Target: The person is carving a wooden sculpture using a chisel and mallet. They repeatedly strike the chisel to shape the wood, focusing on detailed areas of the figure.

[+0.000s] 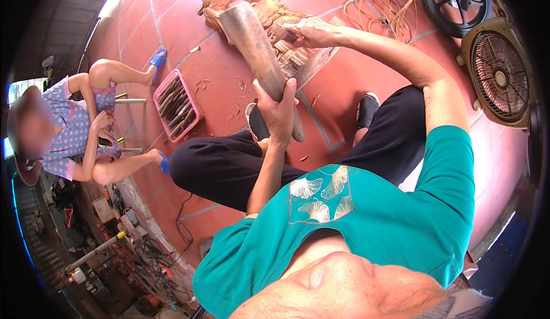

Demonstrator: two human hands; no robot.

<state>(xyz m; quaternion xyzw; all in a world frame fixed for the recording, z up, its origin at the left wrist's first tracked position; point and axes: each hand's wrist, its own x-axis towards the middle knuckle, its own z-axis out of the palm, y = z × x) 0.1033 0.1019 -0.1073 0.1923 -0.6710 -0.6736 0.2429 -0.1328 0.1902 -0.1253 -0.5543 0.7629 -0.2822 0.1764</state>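
My left hand (278, 110) is wrapped round the lower part of a thick, club-shaped wooden mallet (255, 44). The mallet tilts up and to the left, its broad end in front of a brown wood carving (215, 1). That carving lies on the tiled floor with deep relief all over it. At its right side, my right hand (312, 32) is closed, fingertips against or just above the carved surface. Whatever those fingers hold, perhaps a slim tool, cannot be made out.
A pink basket (199, 113) of several carving tools stands on the left. Beyond it a person (71, 127) sits on a stool, feet in blue slippers. Wood chips (235, 111) dot the floor. An orange cord (387, 12), a wheel (458, 4) and a fan (500, 78) are at right.
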